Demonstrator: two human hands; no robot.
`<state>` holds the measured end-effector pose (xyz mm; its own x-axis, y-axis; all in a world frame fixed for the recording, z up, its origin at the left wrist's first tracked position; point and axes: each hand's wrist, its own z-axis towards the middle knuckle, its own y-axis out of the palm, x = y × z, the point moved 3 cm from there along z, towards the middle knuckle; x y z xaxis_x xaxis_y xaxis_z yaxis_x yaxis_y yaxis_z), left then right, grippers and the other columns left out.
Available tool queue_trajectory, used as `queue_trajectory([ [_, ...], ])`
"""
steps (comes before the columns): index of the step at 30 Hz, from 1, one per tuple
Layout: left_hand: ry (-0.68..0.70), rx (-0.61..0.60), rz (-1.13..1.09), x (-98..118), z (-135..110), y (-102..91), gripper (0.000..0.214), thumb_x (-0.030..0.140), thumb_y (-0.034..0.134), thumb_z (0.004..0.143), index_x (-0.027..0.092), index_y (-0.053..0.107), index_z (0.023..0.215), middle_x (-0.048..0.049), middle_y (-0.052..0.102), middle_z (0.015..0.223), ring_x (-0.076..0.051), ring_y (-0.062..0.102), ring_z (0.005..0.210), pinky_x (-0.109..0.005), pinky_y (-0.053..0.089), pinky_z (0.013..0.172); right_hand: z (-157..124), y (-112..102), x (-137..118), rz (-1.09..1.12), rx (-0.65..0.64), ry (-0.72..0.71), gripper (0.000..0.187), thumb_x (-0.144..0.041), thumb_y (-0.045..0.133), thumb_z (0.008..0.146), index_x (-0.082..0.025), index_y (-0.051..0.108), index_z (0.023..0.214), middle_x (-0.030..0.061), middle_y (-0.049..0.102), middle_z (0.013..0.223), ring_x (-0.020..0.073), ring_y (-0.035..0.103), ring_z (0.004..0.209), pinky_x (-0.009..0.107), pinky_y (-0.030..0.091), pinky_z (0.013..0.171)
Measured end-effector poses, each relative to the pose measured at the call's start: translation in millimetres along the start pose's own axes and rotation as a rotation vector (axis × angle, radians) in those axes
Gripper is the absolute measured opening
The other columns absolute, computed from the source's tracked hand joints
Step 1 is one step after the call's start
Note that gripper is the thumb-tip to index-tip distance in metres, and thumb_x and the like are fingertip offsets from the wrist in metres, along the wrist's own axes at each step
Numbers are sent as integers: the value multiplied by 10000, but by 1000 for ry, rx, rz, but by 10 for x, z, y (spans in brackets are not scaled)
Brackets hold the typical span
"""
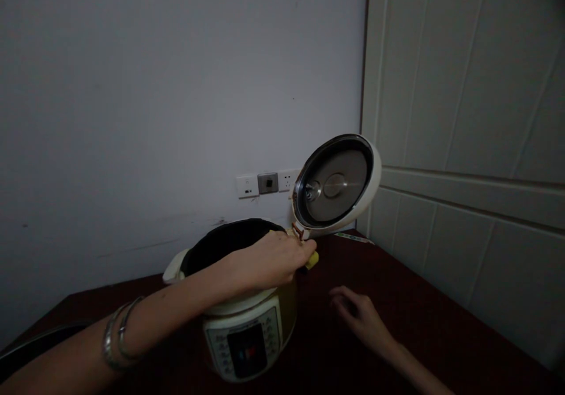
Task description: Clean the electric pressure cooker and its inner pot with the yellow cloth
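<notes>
A white electric pressure cooker point(242, 348) stands on the table with its control panel facing me. Its round lid point(342, 186) is raised and tilted to the right, showing the metal inner plate. My left hand point(282, 256) reaches across the pot to the rim by the lid hinge point(300, 230), its fingers closed on a small yellow sponge-like piece point(312, 260). The palm side is hidden. My right hand point(355, 312) hovers to the right of the cooker, loosely curled, fingers and thumb apart with nothing visible in them. Inside the dark inner pot point(220, 245) I cannot see the contents.
The dark red table point(326, 348) meets a pale wall with sockets point(268, 183) behind the cooker. A white panelled door point(441, 224) borders the right side. A patterned strip point(353, 238) lies near the back corner. A dark round rim point(48, 333) shows at lower left.
</notes>
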<state>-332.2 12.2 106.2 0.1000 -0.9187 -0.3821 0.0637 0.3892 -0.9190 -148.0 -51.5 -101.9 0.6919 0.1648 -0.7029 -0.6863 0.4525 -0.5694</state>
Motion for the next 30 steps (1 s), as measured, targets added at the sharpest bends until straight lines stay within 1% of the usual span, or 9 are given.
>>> queue_trajectory([
  [5, -13, 24, -141, 214, -296, -208, 364, 63, 383, 798, 170, 443, 1141, -92, 655, 903, -221, 628, 802, -309, 439, 638, -21, -450, -810, -4, 218, -232, 410, -301, 502, 846, -215, 469, 1246, 131, 574, 1230, 224, 600, 1048, 361, 517, 858],
  [8, 17, -1, -215, 328, -394, -332, 286, 114, 387, 843, 183, 462, 1110, -75, 656, 887, -203, 625, 769, -298, 433, 623, -61, -559, -1230, -136, 110, -441, 600, -239, 552, 809, -239, 350, 1373, 117, 424, 1393, 255, 459, 1238, 432, 439, 991],
  [12, 83, -50, -369, 499, -506, -451, 272, 146, 428, 856, 222, 468, 1115, -45, 657, 951, -182, 625, 809, -280, 444, 673, -121, -464, -1493, -156, -109, -619, 553, -160, 552, 793, -222, 437, 1331, 107, 483, 1346, 243, 435, 1261, 415, 407, 1025],
  [16, -41, 6, -563, 583, -676, -420, 259, 189, 414, 893, 244, 478, 1138, -19, 646, 1021, -168, 605, 911, -269, 438, 765, -207, -327, -1512, 7, -209, -547, 335, -191, 554, 811, -226, 607, 1140, 87, 634, 1132, 222, 537, 1145, 373, 448, 963],
  [19, -138, 23, -677, 600, -841, -289, 261, 212, 438, 890, 258, 508, 1137, 4, 643, 1013, -146, 591, 914, -251, 433, 781, -273, -308, -1409, 211, -179, -403, 173, -303, 597, 794, -220, 675, 924, 83, 676, 978, 252, 576, 1061, 388, 471, 904],
  [21, -178, 19, -753, 583, -970, -186, 257, 206, 458, 881, 257, 538, 1120, 12, 644, 1020, -132, 588, 924, -241, 432, 802, -288, -313, -1259, 355, -139, -246, 225, -408, 613, 763, -202, 660, 843, 85, 670, 924, 263, 605, 969, 378, 497, 833],
  [24, -266, 74, -828, 465, -1205, -61, 235, 225, 498, 865, 266, 589, 1078, 22, 652, 1047, -132, 585, 971, -251, 428, 854, -274, -299, -976, 466, -96, 2, 312, -500, 575, 750, -187, 582, 752, 41, 616, 746, 196, 604, 702, 280, 499, 603],
  [27, -440, 298, -869, 214, -1474, 17, 218, 289, 468, 885, 263, 628, 1030, 8, 662, 1045, -147, 596, 973, -277, 455, 845, -240, -304, -783, 371, 45, 102, 342, -526, 518, 770, -192, 487, 705, -1, 524, 637, 140, 518, 568, 226, 429, 486],
  [30, -627, 730, -891, -107, -1726, 94, 230, 325, 478, 868, 223, 643, 990, -31, 669, 1050, -175, 608, 978, -311, 478, 850, -184, -340, -755, 110, 276, 55, 298, -500, 458, 817, -205, 460, 774, -9, 501, 622, 131, 484, 522, 227, 406, 463],
])
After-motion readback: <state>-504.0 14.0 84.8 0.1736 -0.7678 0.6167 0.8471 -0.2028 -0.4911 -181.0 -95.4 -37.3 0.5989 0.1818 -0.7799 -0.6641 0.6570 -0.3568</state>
